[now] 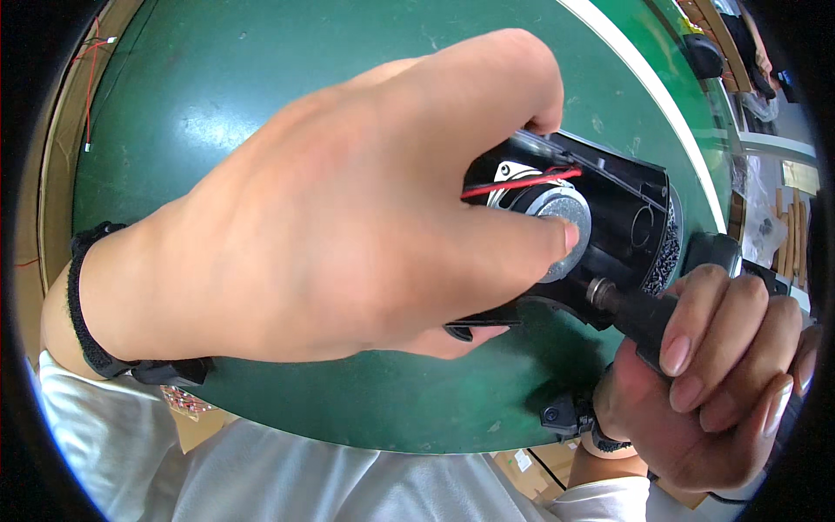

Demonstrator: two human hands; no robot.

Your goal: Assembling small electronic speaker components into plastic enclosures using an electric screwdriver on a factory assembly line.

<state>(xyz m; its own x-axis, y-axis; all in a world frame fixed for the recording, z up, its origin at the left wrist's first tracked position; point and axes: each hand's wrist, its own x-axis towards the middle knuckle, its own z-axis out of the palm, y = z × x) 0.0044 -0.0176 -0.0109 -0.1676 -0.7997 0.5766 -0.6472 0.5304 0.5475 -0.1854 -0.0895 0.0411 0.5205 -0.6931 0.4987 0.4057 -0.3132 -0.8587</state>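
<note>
Left hand holds black housing and speaker; right hand grips dark tool at the speaker's four o'clock, which, badly angled, might slip and scratch the housing

Glare whitens the green tabletop; edges bend.

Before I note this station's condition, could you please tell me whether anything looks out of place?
Nothing looks spilled or damaged. A red cable with white connectors lies at the left edge of the table, apart from the black housing the left hand grips, so it looks stray.
</note>
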